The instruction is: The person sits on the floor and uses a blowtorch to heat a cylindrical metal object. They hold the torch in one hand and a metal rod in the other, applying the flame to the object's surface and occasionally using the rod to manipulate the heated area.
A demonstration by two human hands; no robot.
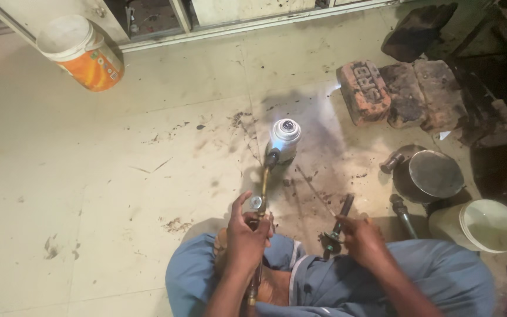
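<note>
I sit on the floor in blue trousers. My left hand grips a brass torch by its valve end; the torch's dark tip points away from me at a small shiny metal cylinder that stands on the floor, lit by a bluish-white glow. My right hand holds a dark tool low over my knee, its tip angled up and away from me. A thin rod lies on the floor between the two hands.
Three sooty bricks lie far right. A metal pot with a lid and a white plastic bucket stand at my right. An orange-and-white tub sits far left. A door sill runs along the top.
</note>
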